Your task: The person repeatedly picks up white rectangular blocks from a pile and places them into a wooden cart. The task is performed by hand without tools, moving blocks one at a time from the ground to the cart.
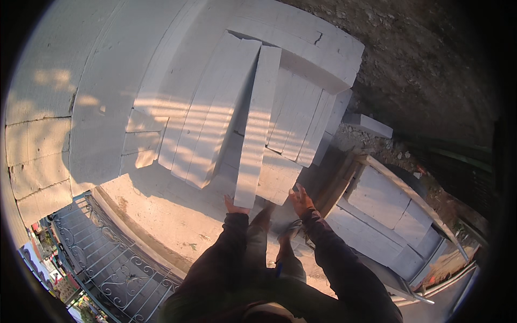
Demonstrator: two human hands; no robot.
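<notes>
Long pale grey aerated-concrete slab [257, 126] runs straight away from me; my left hand [235, 206] cups near end, right hand [300, 200] spread just beside.

The long slab [257, 129] at the centre of the frame and the stacked blocks [301, 48] above it look like pale, matt, chalky masonry, with a crack in the top block. The railing [107, 258] at lower left is dark scrolled metal, and the ledge [167, 210] beside it is rough, dusty concrete. At right, a frame [409, 188] looks like bare wood, and the sleeves [226, 247] at the bottom are dark matt cloth.
</notes>
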